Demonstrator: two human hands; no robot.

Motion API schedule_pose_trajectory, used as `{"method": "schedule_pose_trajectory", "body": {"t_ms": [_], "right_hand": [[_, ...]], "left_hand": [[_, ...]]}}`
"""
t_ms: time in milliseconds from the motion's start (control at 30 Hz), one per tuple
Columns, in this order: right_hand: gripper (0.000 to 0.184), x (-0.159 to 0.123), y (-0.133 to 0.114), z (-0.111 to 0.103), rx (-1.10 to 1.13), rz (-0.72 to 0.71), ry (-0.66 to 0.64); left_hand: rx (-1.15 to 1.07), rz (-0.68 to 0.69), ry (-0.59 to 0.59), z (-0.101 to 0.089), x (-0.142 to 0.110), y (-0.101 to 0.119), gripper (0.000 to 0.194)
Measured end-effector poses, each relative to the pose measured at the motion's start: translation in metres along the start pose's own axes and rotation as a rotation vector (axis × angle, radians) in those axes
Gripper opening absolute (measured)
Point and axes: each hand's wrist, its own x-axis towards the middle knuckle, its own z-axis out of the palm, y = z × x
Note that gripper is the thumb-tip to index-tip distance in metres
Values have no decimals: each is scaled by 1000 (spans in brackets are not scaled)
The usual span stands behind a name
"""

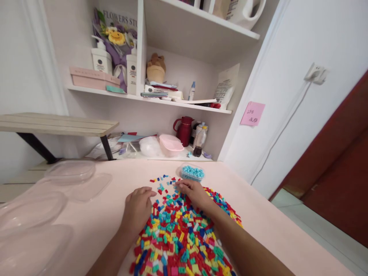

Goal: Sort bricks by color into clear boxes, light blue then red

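Observation:
A wide heap of small, colourful toy building bricks point(184, 230) covers the middle of the pink tabletop, between my forearms. At its upper left edge rests my left hand point(139, 205), fingers loosely bent, thumb and index finger slightly apart, with nothing visible in them. My right hand point(194, 193) is over the far part of the heap. Its thumb and fingertips come together by a few scattered bricks, and whatever they hold is too small to make out. Just behind that hand stands a clear plastic tub point(192, 172) filled with light blue bricks.
Clear plastic containers point(70, 170) and a clear lid point(90, 187) lie on the left. Behind the table, a shelf unit point(184, 103) holds a red jug point(184, 130), bottles point(200, 140) and a pink bowl point(171, 143). A slatted wooden stand point(57, 124) is at far left.

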Motion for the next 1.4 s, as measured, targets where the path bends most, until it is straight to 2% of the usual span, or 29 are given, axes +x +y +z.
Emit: {"method": "schedule_pose_trajectory", "body": {"t_ms": [100, 433, 600, 833, 900, 1000, 1133, 1267, 1400], "right_hand": [[34, 0, 4, -3, 68, 59, -22], [32, 1, 2, -8, -144, -136, -120], [32, 1, 0, -10, -147, -137, -123], [33, 5, 0, -6, -128, -220, -106], [34, 6, -4, -10, -111, -241, -63], [34, 8, -8, -23, -122, -256, 84], [34, 8, 4, -44, -267, -195, 276], [37, 5, 18, -50, -344, -137, 315], [37, 4, 9, -38, -287, -216, 327]], "left_hand": [[6, -10, -11, 0, 0, 0, 41], [-7, -26, -18, -1, 0, 1, 43], [-16, -22, -4, 0, 0, 0, 43], [4, -26, -19, 0, 1, -1, 44], [5, -24, -19, 0, 2, -2, 44], [1, -22, -15, 0, 2, -2, 44], [-6, -24, -10, -1, 2, -1, 43], [3, -32, -30, -4, 1, 1, 44], [3, -25, -26, -4, 1, 2, 43]]}}
